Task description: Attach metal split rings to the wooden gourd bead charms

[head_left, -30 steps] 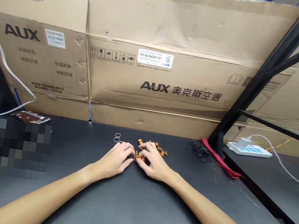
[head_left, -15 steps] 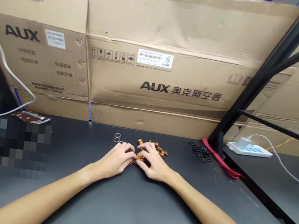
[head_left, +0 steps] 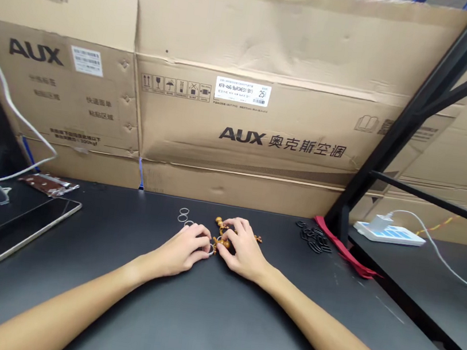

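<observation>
from my remote view, the left hand [head_left: 180, 247] and right hand [head_left: 244, 250] curl inward, fingers nearly meeting over the wooden bead cord [head_left: 221, 243] on the black table [head_left: 212, 323], seemingly to steady it, though their exact grip is hidden.

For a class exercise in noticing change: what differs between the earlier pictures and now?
The right hand has slid forward over the wooden beads, its fingers now further up them. The left hand has barely moved, fingertips still at the beads. The metal rings, black rings and red strap stayed put.
</observation>
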The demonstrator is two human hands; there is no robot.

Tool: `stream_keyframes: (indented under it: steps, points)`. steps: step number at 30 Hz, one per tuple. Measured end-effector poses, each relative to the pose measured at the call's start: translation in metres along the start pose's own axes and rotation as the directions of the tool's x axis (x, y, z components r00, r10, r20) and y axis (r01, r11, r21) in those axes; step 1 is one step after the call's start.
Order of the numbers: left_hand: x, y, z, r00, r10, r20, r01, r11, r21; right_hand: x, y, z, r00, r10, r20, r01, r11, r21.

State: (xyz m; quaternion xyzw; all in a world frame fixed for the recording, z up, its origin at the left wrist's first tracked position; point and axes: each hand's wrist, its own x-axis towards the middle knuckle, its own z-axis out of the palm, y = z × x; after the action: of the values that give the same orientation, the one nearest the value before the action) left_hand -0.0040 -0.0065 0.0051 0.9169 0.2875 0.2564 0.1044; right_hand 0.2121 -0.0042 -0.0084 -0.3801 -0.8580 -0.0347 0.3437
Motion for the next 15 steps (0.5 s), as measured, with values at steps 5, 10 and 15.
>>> stream_keyframes:
  steps: [5, 10, 15]
  points:
    - [-0.0014, 0.0002, 0.0015, 0.999, -0.036, -0.023, 0.036, 0.999, -0.009, -0.0007, 0.0012, 0.0009, 1.0, 0.002, 0.022, -0.003, 1.0, 0.029]
    - [-0.002, 0.001, 0.003, 0.998, -0.041, -0.042, 0.043, 0.999, 0.029, -0.0009, -0.0014, -0.0007, 0.997, -0.055, 0.059, 0.05, 0.995, 0.087]
    - [-0.0004, -0.0031, 0.0046, 0.999, -0.039, -0.038, 0.039, 0.999, 0.001, -0.0012, 0.0012, 0.0026, 0.999, -0.009, 0.045, 0.006, 0.998, 0.057]
